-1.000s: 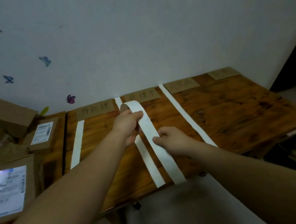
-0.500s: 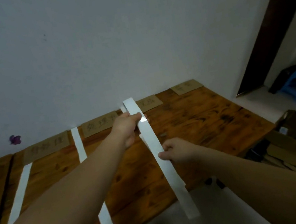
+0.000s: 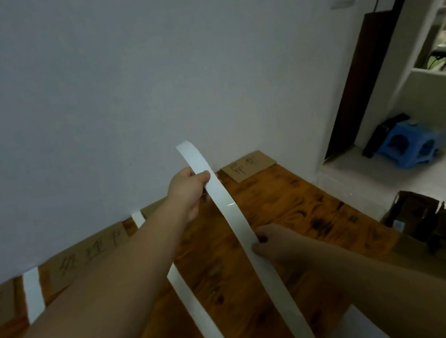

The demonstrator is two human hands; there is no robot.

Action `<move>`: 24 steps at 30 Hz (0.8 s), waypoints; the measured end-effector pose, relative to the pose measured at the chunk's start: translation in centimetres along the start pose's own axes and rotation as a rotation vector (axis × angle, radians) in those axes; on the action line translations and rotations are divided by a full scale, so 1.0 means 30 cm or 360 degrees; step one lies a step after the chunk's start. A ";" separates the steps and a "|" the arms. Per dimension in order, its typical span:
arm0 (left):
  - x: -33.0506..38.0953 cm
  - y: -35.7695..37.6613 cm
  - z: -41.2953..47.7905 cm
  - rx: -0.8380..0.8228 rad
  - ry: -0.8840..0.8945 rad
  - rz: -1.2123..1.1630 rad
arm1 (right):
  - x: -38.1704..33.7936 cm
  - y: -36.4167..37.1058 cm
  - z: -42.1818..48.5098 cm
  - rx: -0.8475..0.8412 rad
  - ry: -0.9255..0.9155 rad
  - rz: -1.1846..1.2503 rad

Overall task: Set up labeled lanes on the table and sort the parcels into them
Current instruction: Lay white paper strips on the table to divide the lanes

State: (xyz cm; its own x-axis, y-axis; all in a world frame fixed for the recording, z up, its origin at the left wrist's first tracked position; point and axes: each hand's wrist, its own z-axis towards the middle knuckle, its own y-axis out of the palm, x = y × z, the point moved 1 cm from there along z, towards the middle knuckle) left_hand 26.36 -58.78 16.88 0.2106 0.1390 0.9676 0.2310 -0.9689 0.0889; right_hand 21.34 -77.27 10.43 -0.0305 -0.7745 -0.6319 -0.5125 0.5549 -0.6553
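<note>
I hold a long white paper strip [image 3: 244, 238] in the air above the wooden table [image 3: 295, 210]. My left hand [image 3: 190, 191] pinches it near its far end, and my right hand [image 3: 271, 244] pinches it near the middle. Its near end hangs past the table's front edge. Two other white strips lie flat on the table, one [image 3: 196, 304] just left of the held strip and one [image 3: 33, 295] farther left. Brown cardboard labels with handwriting lie along the wall, one [image 3: 247, 166] at the far right corner and one [image 3: 89, 254] left of centre.
The white wall runs right behind the table. On the floor to the right stand open cardboard boxes [image 3: 441, 225] and a blue plastic stool [image 3: 408, 146]. A dark door frame [image 3: 360, 65] and a white shelf unit [image 3: 436, 82] are further right.
The view has swung right, so the parcels at the left are out of sight. Both hands have carried the strip rightward, from the middle lane toward the table's right part, and lifted its far end.
</note>
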 end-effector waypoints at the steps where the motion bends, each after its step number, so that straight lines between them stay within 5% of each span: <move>1: -0.002 0.028 0.038 -0.0001 0.0002 0.0038 | 0.019 -0.026 0.030 0.0008 -0.0004 -0.0001; 15: -0.408 0.414 0.409 0.0313 -0.0204 0.0754 | 0.454 -0.195 0.463 -0.0164 -0.0262 0.0106; 18: -0.550 0.445 0.421 0.0019 -0.0124 0.1544 | 0.538 -0.176 0.489 -0.0136 -0.0318 0.0002; 20: -0.640 0.455 0.419 -0.0278 -0.0151 0.2043 | 0.592 -0.156 0.490 -0.0068 -0.0501 -0.0433; 24: -0.743 0.456 0.434 -0.0493 -0.0156 0.2439 | 0.681 -0.116 0.495 -0.0215 -0.0797 -0.1128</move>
State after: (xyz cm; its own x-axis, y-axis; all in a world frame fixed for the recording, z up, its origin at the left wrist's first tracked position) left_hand 37.20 -72.47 -6.54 0.1144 -0.9804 0.1604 -0.4470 -0.1950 -0.8730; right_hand 35.24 -90.51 -6.35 0.6972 -0.6812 -0.2230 -0.3665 -0.0713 -0.9277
